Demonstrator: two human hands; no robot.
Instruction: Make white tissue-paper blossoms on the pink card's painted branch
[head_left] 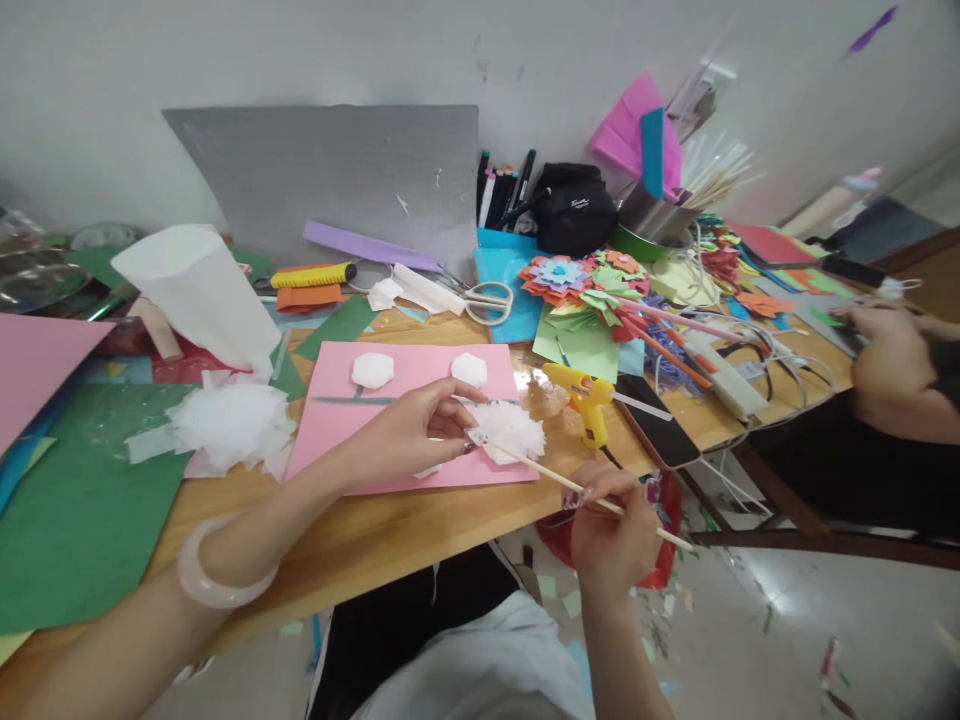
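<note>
My right hand (616,530) grips a thin wooden stick (546,472) like a pen, its far end pointing left. At that tip, the fingers of my left hand (409,430) pinch a small white tissue paper piece (478,436). Both meet just beside a ruffled white tissue cluster (517,430) at the right edge of a pink card (337,460). Flat white paper rounds, one at the upper left (373,371) and another at the upper right (469,369), lie on the card by a dark painted line. My left hand partly covers a lower round.
A pile of white tissue squares (229,420) lies left of the card. To its right are a yellow glue gun (585,395) and a phone (657,420). Scissors (489,303), paper flowers (559,275) and a power strip (724,375) sit behind. Another person's arm (892,350) rests at far right.
</note>
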